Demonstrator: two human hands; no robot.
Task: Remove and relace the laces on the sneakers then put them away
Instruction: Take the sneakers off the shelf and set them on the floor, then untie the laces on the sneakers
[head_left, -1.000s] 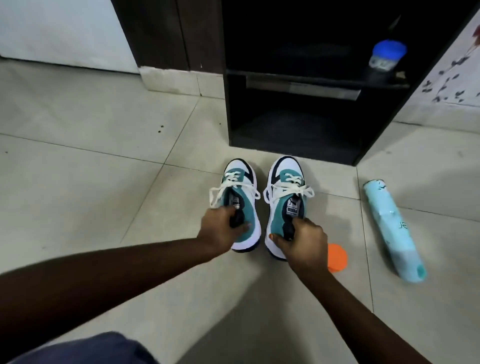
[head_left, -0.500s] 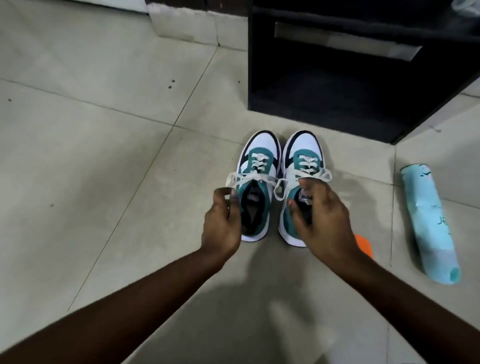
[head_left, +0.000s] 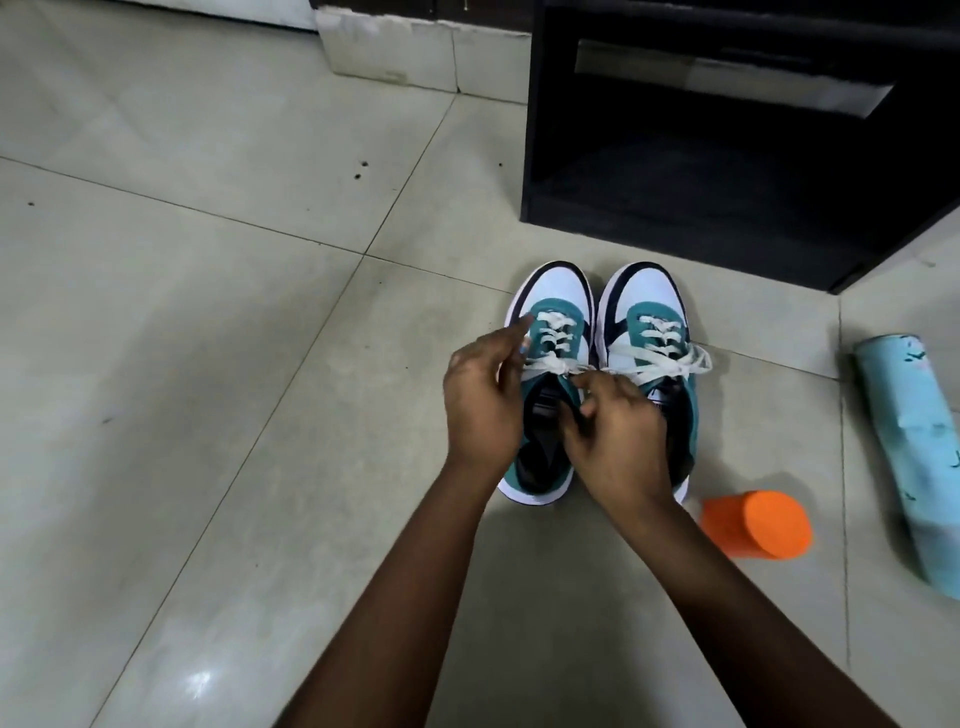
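Observation:
Two teal, white and black sneakers stand side by side on the tiled floor, toes pointing away from me. The left sneaker (head_left: 555, 301) has white laces (head_left: 551, 332) with a knot above its tongue. My left hand (head_left: 483, 400) holds the lace at the knot's left side, fingers curled. From the right, my right hand (head_left: 615, 441) reaches across and pinches the same knot with thumb and forefinger. The right sneaker (head_left: 644, 296) keeps its white laces (head_left: 670, 358) in a bow; my right wrist hides its heel.
A black cabinet (head_left: 566, 171) with an open bottom shelf stands just beyond the toes. An orange cup (head_left: 756, 525) lies on its side right of the right sneaker. A light blue bottle (head_left: 914, 457) lies farther right. Bare tiles stretch to the left.
Both hands left the heels and came up to the laces. My right hand crossed from the right sneaker to the left sneaker's knot. The view has moved closer.

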